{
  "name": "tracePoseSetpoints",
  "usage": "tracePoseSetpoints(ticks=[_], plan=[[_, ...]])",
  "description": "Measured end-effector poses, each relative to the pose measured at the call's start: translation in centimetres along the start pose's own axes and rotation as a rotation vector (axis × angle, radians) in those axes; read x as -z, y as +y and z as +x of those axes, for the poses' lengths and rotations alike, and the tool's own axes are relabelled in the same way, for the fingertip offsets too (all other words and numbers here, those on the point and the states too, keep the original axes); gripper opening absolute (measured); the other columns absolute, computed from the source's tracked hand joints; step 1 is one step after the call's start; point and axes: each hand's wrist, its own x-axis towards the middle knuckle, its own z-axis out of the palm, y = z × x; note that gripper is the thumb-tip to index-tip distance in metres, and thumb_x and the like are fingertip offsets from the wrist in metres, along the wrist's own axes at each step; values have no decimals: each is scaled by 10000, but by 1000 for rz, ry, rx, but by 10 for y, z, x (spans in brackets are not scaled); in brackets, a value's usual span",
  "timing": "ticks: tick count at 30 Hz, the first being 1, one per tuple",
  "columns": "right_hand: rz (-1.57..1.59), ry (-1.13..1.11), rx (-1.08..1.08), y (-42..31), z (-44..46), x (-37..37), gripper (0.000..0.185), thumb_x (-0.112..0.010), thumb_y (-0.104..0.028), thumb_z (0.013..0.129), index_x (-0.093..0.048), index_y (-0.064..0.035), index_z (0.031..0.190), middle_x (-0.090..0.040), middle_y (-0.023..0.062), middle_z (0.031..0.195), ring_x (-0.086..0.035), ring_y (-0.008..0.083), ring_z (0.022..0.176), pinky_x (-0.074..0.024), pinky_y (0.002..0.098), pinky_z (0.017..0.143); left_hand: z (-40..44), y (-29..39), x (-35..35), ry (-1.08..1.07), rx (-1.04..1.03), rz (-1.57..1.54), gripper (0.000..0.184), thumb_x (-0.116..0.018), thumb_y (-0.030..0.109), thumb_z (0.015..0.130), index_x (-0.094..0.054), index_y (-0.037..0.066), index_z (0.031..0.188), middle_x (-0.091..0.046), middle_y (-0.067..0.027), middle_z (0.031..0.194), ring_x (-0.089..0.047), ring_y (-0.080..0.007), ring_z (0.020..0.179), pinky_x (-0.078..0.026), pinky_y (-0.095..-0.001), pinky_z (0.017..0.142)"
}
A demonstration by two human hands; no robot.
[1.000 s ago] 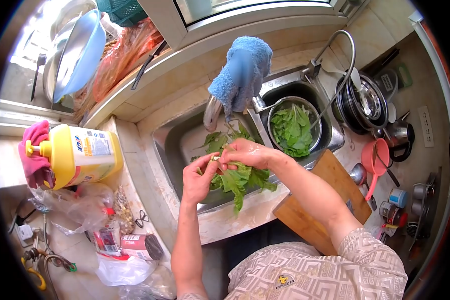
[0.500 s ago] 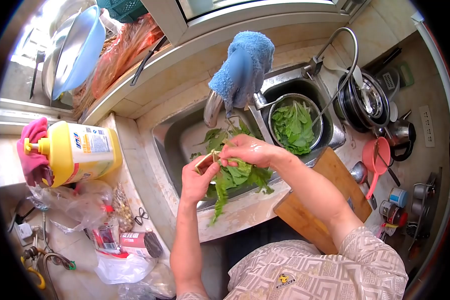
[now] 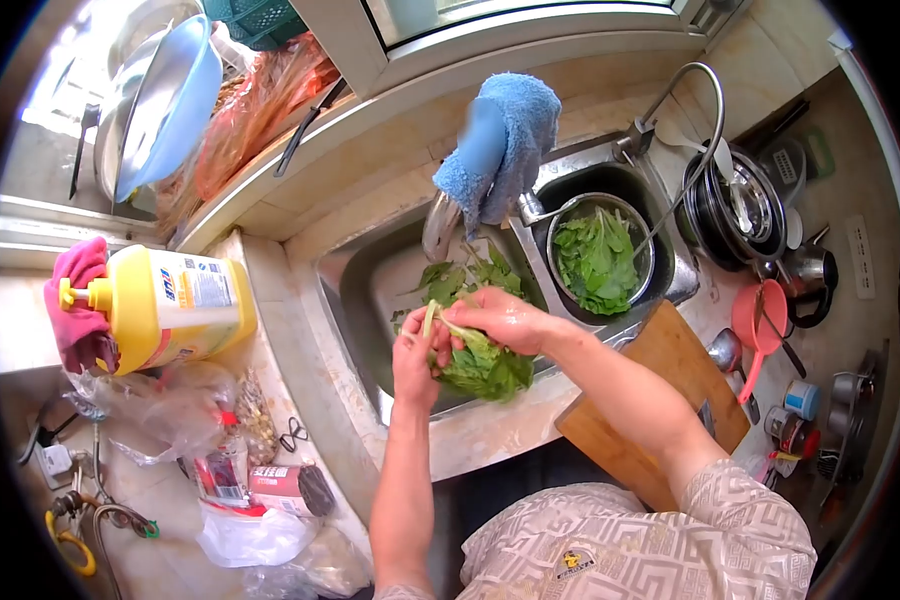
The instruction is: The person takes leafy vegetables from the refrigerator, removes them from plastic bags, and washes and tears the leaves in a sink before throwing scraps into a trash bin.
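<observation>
Both hands are together over the near edge of the left sink basin. My left hand is closed round the pale stems of a bunch of leafy greens. Fingers of my right hand pinch the same stems close beside it, and the leaves hang below my palms. More loose greens lie in the basin behind my hands. In the right basin, a round metal colander holds a heap of green leaves.
A blue towel drapes over the faucet. A wooden cutting board overhangs the counter's front edge at right, near a pink ladle-shaped scoop and stacked pans. Left stands a yellow pump bottle above plastic bags.
My hands have drawn closer together on the stems. The leaves that hung low over the counter edge are now gathered up under my right hand. The view has shifted slightly.
</observation>
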Motion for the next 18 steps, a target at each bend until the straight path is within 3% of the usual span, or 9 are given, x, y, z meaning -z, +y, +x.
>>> tracePoseSetpoints(ticks=[2,4,6,8,9,10,12,13,18], plan=[[41,2,-71,2,0,-1,331,-539,-355,910,-650,-79,764,-579,-32,664,-426,31,525,-283,209,448,-5,0,-6,31,-18,50,167,-521,209,933,-546,64,1013,-515,25,710,-448,-44,559,-293,-176,453],[-255,157,-22,2,1,-7,376,-538,-364,912,-611,-76,682,-554,-39,617,-392,28,506,-268,223,441,-6,-6,-2,77,-8,49,174,-558,209,917,-570,60,1006,-518,29,707,-437,-43,562,-295,-183,462],[-284,138,-33,4,2,-8,415,-554,-387,898,-593,-52,657,-539,0,562,-383,92,484,-297,262,447,-7,-7,1,124,3,54,182,-595,208,901,-594,55,1000,-521,33,704,-425,-42,565,-297,-189,471],[-843,344,268,9,6,-7,409,-591,-394,870,-613,-25,695,-560,65,590,-450,177,510,-344,309,476,-7,-3,5,131,35,12,155,-624,189,885,-610,56,965,-521,37,702,-419,-44,555,-317,-194,485],[-951,404,342,0,2,-9,356,-631,-357,837,-634,-5,789,-585,121,681,-529,268,607,-414,356,547,-9,-3,8,134,35,12,155,-624,189,885,-610,56,965,-521,37,702,-419,-44,555,-317,-194,485],[-950,402,344,-1,2,-8,356,-631,-357,837,-634,-5,789,-585,121,681,-529,268,607,-414,356,547,-10,-3,12,99,57,10,153,-629,189,882,-614,53,951,-532,33,710,-416,-45,549,-319,-190,488],[-755,318,682,-4,4,-6,294,-662,-291,812,-634,-1,854,-598,128,763,-579,280,700,-453,356,603,-10,0,15,64,80,11,152,-635,189,879,-618,50,938,-543,28,718,-414,-45,542,-321,-187,490],[-730,192,637,-10,2,-3,257,-669,-222,801,-628,-6,933,-606,133,807,-590,293,722,-472,356,634,-11,3,14,45,97,31,153,-638,186,876,-616,45,930,-559,18,728,-415,-46,536,-321,-185,488],[-826,40,634,-12,10,7,215,-638,-166,811,-628,-22,971,-614,135,827,-605,297,744,-469,353,628,-11,8,14,24,116,78,150,-644,170,868,-608,28,897,-597,-14,754,-416,-45,528,-318,-181,483]])
